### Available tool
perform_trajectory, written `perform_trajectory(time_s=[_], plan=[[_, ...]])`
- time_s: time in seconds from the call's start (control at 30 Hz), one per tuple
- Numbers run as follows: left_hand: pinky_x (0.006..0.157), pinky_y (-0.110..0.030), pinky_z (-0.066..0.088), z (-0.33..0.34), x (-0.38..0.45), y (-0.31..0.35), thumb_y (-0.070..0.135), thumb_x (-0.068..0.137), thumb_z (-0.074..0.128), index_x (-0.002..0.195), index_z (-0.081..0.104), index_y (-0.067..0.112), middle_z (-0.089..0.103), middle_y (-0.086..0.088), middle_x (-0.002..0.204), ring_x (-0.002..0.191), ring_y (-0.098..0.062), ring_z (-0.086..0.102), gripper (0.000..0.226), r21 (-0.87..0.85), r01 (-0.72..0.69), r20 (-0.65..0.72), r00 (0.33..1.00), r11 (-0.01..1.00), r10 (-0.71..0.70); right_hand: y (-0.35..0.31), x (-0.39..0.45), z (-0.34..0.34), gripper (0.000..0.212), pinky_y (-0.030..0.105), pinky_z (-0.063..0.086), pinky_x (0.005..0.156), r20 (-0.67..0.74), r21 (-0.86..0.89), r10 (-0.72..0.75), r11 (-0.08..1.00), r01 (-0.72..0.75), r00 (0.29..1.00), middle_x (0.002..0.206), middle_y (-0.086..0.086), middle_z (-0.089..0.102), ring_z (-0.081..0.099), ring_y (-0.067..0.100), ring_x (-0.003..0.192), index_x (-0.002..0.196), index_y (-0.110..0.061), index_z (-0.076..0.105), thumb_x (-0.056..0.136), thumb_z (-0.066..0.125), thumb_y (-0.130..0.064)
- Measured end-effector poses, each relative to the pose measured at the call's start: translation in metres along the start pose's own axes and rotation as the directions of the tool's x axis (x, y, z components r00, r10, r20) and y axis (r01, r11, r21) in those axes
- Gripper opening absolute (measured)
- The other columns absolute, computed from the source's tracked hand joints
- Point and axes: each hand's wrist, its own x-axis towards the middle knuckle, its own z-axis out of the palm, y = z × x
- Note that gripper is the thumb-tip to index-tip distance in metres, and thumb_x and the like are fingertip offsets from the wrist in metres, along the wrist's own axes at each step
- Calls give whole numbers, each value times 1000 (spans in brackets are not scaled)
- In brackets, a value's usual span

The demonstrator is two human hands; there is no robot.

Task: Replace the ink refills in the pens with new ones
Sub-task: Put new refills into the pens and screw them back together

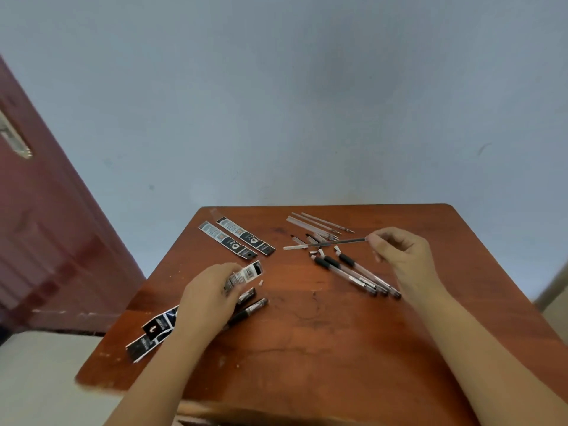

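Observation:
My right hand [399,252] pinches the tip end of a thin ink refill [325,243], which stretches to the left above the table. My left hand [209,295] grips a black-and-white refill packet [246,273] by its lower part, its barcode end sticking up to the right. Three clear pens with black grips [356,273] lie side by side below the held refill. A few clear refill tubes [319,224] lie at the table's far edge. Another dark pen [249,310] lies just right of my left hand.
Two flat refill packets [236,238] lie at the far left of the wooden table [307,333]. More black packets [153,332] lie near the left edge. Small white caps [316,253] are scattered around the pens. A reddish door [46,226] stands to the left.

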Motion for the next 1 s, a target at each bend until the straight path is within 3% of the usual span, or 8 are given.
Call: perform_trajectory(time_s=[0.1, 0.23, 0.37, 0.53, 0.6, 0.77, 0.87, 1.0], plan=[[87, -28, 40, 0, -2, -19, 21, 89, 55, 122, 53, 17, 60, -3, 117, 107, -18, 53, 33, 62, 68, 36, 997, 996, -70, 2, -7, 11, 24, 5, 38, 51, 75, -71, 6, 997, 0, 997, 45, -16, 58, 49, -6, 47, 64, -17, 61, 81, 58, -1], [87, -31, 42, -1, 6, -42, 20, 90, 52, 121, 54, 14, 59, -6, 117, 107, -20, 53, 32, 129, 142, 64, 986, 981, -151, 5, -13, 21, 17, 4, 39, 53, 135, -127, 28, 992, -11, 990, 63, -4, 59, 50, -7, 53, 69, -14, 64, 80, 60, -3], [88, -34, 41, 2, 11, -49, 20, 89, 52, 120, 55, 13, 59, -7, 118, 107, -22, 53, 31, 156, 139, 46, 988, 978, -147, 7, -16, 26, 24, 6, 37, 55, 156, -178, 18, 984, 10, 988, 65, -3, 59, 49, -6, 56, 64, -24, 62, 79, 62, -6], [91, -37, 40, 3, 10, -31, 17, 86, 57, 113, 60, 9, 61, -10, 118, 110, -27, 53, 28, 122, 42, -85, 996, 992, -31, 10, -18, 27, 25, 4, 36, 55, 151, -215, 11, 976, 22, 988, 64, -6, 59, 49, -9, 56, 64, -26, 62, 80, 62, -5], [84, -39, 46, 6, 9, -13, 15, 81, 61, 101, 66, 5, 67, -14, 103, 97, -32, 61, 23, 36, -115, -127, 985, 993, 119, 10, -19, 27, 23, 3, 36, 54, 167, -188, 12, 982, 20, 986, 59, -10, 57, 49, -9, 54, 65, -21, 64, 80, 61, -3], [67, -21, 51, 23, 1, 37, 36, 76, 50, 91, 67, 19, 70, 5, 85, 78, -12, 66, 29, -37, -439, -34, 898, 898, 438, 10, -20, 30, 31, 4, 37, 55, 217, -158, -14, 986, 50, 976, 55, -21, 61, 50, -7, 53, 61, -24, 65, 79, 60, 1], [60, -17, 49, 37, 1, 51, 34, 75, 43, 85, 66, 20, 68, 8, 77, 69, -8, 63, 28, -156, -461, -3, 885, 874, 466, 12, -20, 31, 37, 5, 38, 56, 229, -178, -37, 981, 79, 973, 57, -16, 63, 54, -4, 56, 59, -30, 66, 78, 62, 1], [71, -20, 40, 53, 2, 43, 22, 79, 44, 83, 66, 14, 65, 0, 74, 75, -7, 50, 24, -277, -431, -59, 900, 859, 433, 13, -16, 28, 13, 5, 40, 63, 346, -379, -25, 911, 164, 938, 70, -12, 62, 57, -3, 72, 76, -15, 73, 81, 62, -9]])
